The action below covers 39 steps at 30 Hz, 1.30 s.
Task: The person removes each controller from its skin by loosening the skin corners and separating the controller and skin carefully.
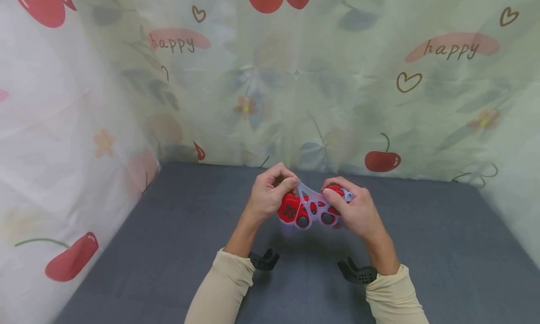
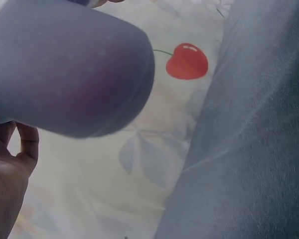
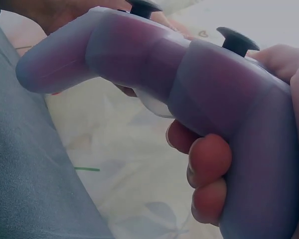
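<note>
A red game controller (image 1: 288, 207) is held up over the table between both hands, its face and two dark thumbsticks toward me. A translucent pale-purple silicone cover (image 1: 311, 192) wraps its grips, and a strip of it is pulled up near the top left. My left hand (image 1: 270, 192) pinches that strip between thumb and fingers. Around the controller's right end, my right hand (image 1: 356, 209) keeps its grip, thumb on the face. In the right wrist view, curled fingers (image 3: 209, 159) lie behind the covered right grip. The covered left grip (image 2: 74, 69) fills much of the left wrist view.
A dark grey cloth covers the table (image 1: 190, 249). Behind it and at the left hang pale curtains (image 1: 287, 80) with printed cherries and flowers. Black camera mounts (image 1: 265, 259) sit on both wrists, below beige sleeves (image 1: 225, 286).
</note>
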Motion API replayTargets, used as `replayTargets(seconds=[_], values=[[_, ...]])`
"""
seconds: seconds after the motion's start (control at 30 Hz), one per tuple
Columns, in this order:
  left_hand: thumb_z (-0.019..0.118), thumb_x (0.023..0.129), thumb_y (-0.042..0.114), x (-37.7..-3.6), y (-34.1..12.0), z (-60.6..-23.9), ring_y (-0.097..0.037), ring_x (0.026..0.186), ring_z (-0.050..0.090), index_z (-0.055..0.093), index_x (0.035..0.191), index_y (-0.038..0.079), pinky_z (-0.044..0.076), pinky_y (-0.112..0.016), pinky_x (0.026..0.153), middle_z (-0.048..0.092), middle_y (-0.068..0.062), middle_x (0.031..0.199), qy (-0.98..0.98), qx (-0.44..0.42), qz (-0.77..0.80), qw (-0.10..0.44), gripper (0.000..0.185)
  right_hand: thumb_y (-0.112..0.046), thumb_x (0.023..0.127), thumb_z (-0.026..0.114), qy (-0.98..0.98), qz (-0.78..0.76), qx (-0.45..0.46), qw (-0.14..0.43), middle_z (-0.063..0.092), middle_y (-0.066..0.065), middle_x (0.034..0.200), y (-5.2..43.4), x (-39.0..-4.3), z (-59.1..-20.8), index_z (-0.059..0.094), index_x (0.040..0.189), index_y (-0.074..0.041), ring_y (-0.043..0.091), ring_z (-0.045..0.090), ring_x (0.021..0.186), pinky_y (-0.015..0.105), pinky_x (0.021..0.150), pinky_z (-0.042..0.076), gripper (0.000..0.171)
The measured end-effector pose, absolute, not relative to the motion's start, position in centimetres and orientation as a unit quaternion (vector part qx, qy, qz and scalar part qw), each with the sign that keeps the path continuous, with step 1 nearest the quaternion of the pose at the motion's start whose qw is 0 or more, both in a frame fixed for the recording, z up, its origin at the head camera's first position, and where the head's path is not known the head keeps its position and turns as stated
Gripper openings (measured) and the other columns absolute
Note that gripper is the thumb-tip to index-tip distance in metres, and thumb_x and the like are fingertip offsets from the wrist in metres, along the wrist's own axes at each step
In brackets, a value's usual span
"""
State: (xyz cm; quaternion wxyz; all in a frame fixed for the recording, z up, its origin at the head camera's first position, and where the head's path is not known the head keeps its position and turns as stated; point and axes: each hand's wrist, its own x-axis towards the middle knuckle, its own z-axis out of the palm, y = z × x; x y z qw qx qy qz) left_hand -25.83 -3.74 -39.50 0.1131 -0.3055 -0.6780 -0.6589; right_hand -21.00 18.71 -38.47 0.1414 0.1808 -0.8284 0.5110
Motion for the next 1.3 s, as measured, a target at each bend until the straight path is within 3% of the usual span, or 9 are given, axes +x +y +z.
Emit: replayTargets(seconds=[0.43,0.6,0.77,0.9,1.17,1.3], values=[[0.067,0.097,0.005,-26.3,-3.8,-40.2,-0.013,0.071,0.061,0.066,0.092,0.001,0.051,-0.023,0.063,0.061,-0.015,0.083,-0.676,-0.312,-0.659,0.102,0.007,-0.017,0.097,0.067,-0.825,0.509,0.200,0.140,0.065,0.008,0.084,19.1,-20.7,-38.2,0.069,0.110,-0.013,0.020,0.064,0.063,0.033,0.050,0.057,0.013],[0.067,0.096,0.010,-26.2,-3.7,-40.3,-0.008,0.073,0.062,0.064,0.092,-0.004,0.052,-0.021,0.066,0.062,-0.004,0.081,-0.645,-0.315,-0.692,0.084,0.015,-0.017,0.097,0.066,-0.825,0.513,0.196,0.134,0.065,0.008,0.086,19.3,-20.5,-38.0,0.068,0.110,-0.013,0.017,0.064,0.064,0.033,0.050,0.057,0.014],[0.073,0.090,0.035,-26.0,-3.4,-39.7,-0.006,0.071,0.064,0.069,0.090,0.012,0.053,-0.019,0.063,0.064,0.007,0.078,-0.571,-0.309,-0.759,0.051,0.023,-0.017,0.098,0.065,-0.816,0.528,0.197,0.127,0.063,0.006,0.085,19.2,-20.3,-37.8,0.067,0.112,-0.013,0.018,0.064,0.066,0.034,0.053,0.058,0.014],[0.074,0.086,0.042,-25.8,-3.2,-39.0,-0.007,0.068,0.062,0.070,0.089,0.024,0.049,-0.018,0.057,0.065,0.009,0.075,-0.544,-0.312,-0.778,0.035,0.018,-0.015,0.098,0.064,-0.810,0.533,0.204,0.135,0.062,0.002,0.083,19.2,-20.2,-37.5,0.067,0.111,-0.014,0.018,0.064,0.065,0.033,0.055,0.058,0.013],[0.075,0.088,0.039,-25.2,-3.7,-38.0,-0.006,0.067,0.060,0.069,0.088,0.023,0.047,-0.018,0.054,0.064,0.007,0.072,-0.514,-0.308,-0.800,0.009,0.017,-0.014,0.099,0.063,-0.803,0.545,0.207,0.123,0.062,0.003,0.087,18.7,-20.0,-37.3,0.066,0.111,-0.012,0.018,0.064,0.067,0.034,0.053,0.058,0.013],[0.073,0.092,0.034,-25.1,-4.1,-37.9,-0.008,0.067,0.058,0.068,0.088,0.016,0.046,-0.019,0.056,0.063,0.006,0.074,-0.559,-0.321,-0.764,0.039,0.019,-0.014,0.097,0.064,-0.810,0.529,0.218,0.128,0.063,0.006,0.086,18.7,-20.0,-37.1,0.066,0.110,-0.014,0.017,0.064,0.066,0.033,0.054,0.058,0.013]])
